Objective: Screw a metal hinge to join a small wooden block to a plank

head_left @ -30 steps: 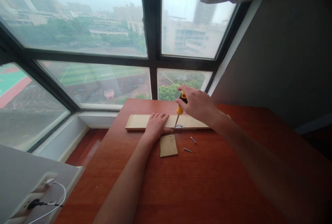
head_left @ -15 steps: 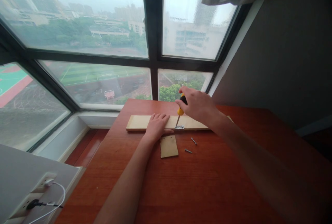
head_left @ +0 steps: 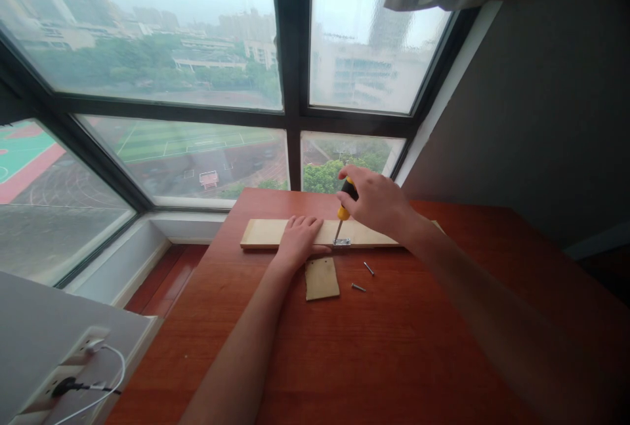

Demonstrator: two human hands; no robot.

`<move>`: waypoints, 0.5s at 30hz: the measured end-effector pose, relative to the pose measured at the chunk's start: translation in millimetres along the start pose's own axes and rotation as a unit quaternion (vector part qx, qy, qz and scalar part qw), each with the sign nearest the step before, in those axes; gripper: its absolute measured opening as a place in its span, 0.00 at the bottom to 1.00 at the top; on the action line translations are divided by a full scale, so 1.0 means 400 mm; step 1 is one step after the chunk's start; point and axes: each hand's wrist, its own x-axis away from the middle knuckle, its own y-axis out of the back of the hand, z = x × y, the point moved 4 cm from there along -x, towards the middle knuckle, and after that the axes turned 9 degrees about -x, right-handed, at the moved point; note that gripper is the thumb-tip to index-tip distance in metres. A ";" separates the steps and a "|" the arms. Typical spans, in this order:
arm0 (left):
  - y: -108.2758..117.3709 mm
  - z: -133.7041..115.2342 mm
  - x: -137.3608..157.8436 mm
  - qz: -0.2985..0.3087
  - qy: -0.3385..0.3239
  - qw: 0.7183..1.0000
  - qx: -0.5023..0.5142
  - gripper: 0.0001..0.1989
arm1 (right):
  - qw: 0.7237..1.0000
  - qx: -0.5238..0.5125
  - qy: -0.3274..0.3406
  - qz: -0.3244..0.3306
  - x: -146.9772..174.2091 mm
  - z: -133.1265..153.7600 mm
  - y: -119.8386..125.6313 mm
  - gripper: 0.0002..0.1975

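A long pale wooden board (head_left: 266, 233) lies across the table, and my left hand (head_left: 299, 240) rests on it with the fingers stretched out flat. My right hand (head_left: 377, 201) is closed round the handle of a yellow and black screwdriver (head_left: 344, 210). The screwdriver leans slightly, its tip down at a small metal bracket (head_left: 342, 242) on the board's near edge. Whether the tip sits in a screw head is too small to tell. Just below my left hand lies a small tan rectangular piece (head_left: 322, 279) with two holes near its top edge.
Two loose screws, one (head_left: 369, 269) nearer the board and another (head_left: 359, 287) closer to me, lie on the reddish-brown table (head_left: 344, 359). Large windows (head_left: 197, 149) stand behind the table. At lower left, plugs and a white cable (head_left: 122, 366) hang from wall sockets.
The right hand and screwdriver handle have shifted very slightly, with the tip still at the bracket. The left hand stays on the board. The whole view has moved a few pixels.
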 end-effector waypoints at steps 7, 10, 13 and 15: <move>-0.009 0.003 0.001 -0.002 -0.001 1.000 -0.008 0.35 | 0.995 0.097 -0.029 -0.003 0.006 0.016 0.010 0.14; -0.007 0.003 0.001 -0.004 -0.004 1.000 -0.005 0.34 | 1.000 0.021 -0.010 -0.003 0.010 0.014 0.004 0.12; -0.005 0.003 0.001 -0.004 -0.004 1.000 -0.003 0.34 | 0.999 -0.048 0.008 0.007 0.012 0.006 -0.001 0.11; -0.005 0.004 0.002 -0.004 -0.003 1.000 0.000 0.34 | 0.998 -0.061 0.012 0.013 0.012 0.001 -0.002 0.12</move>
